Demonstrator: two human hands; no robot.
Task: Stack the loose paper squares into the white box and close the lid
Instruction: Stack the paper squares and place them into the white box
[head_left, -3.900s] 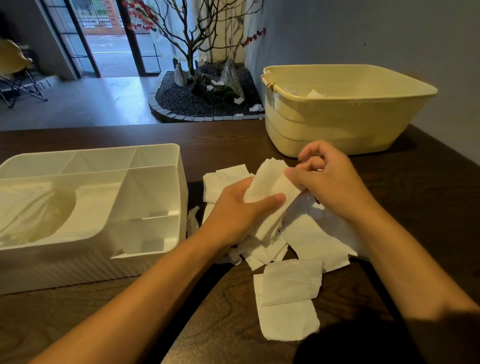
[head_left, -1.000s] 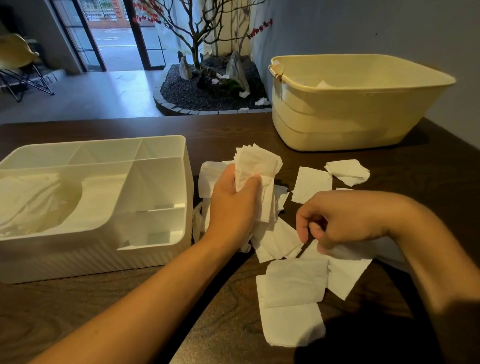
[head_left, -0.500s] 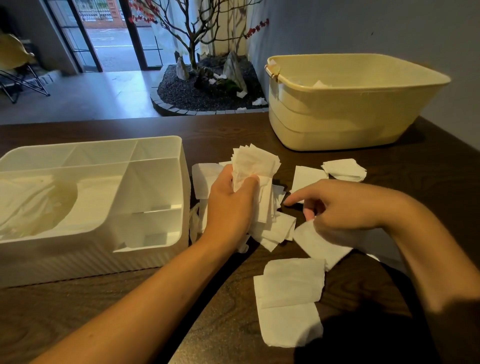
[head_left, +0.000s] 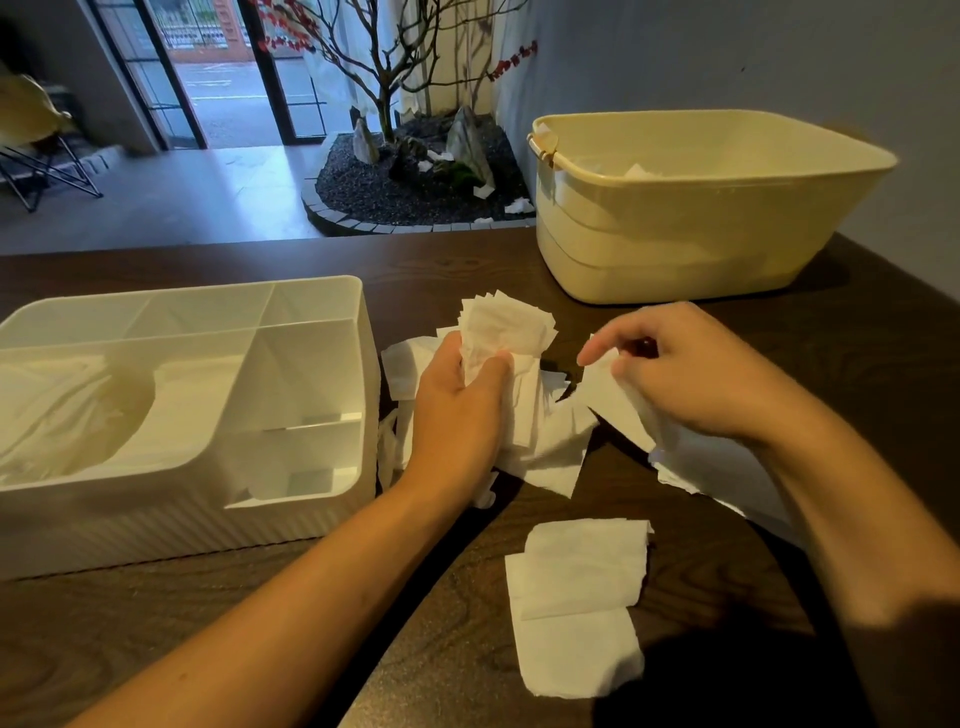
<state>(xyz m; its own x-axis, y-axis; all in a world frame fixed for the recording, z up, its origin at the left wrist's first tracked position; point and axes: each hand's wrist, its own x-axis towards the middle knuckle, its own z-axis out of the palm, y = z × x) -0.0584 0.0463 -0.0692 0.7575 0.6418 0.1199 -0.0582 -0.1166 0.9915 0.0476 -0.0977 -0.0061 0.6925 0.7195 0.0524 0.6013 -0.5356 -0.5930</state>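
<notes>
My left hand grips an upright stack of white paper squares at mid-table. My right hand pinches a single paper square lifted off the table, close to the right of the stack. More loose squares lie under and between my hands, and two overlapping squares lie nearer to me. The white box stands open on the left, with several compartments and thin paper lining its large one. No lid is visible.
A cream plastic tub stands at the back right of the dark wooden table, holding some paper. Beyond the table's far edge are a gravel bed with a bare tree and a glass door.
My right hand has lifted a square off the table and brought it up and left toward the stack. My left hand has kept its hold on the stack in place.
</notes>
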